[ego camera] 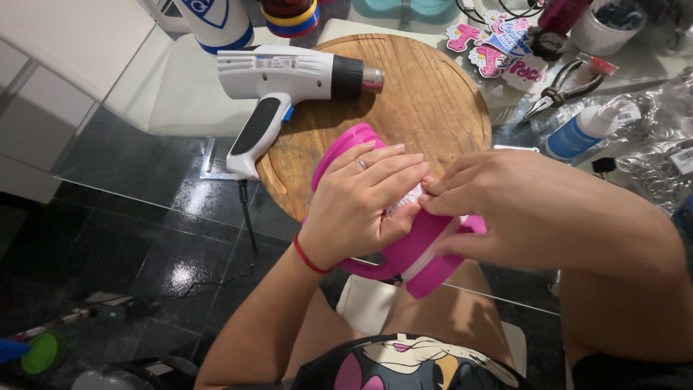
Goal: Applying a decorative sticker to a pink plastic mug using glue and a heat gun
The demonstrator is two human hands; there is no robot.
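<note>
The pink plastic mug with a handle (415, 249) lies on its side at the glass bench (144, 155) edge, before the round wooden board (433, 101), grasped by the left hand (361, 206), while the right hand (520, 209) pinches its white strip (406, 198).

A glass tabletop (180, 87) carries a round wooden board (426, 108) with a white heat gun (289, 79) lying partly across it, and, to the board's right, pliers (567, 87) and a blue-and-white squeeze bottle (585, 130).
</note>
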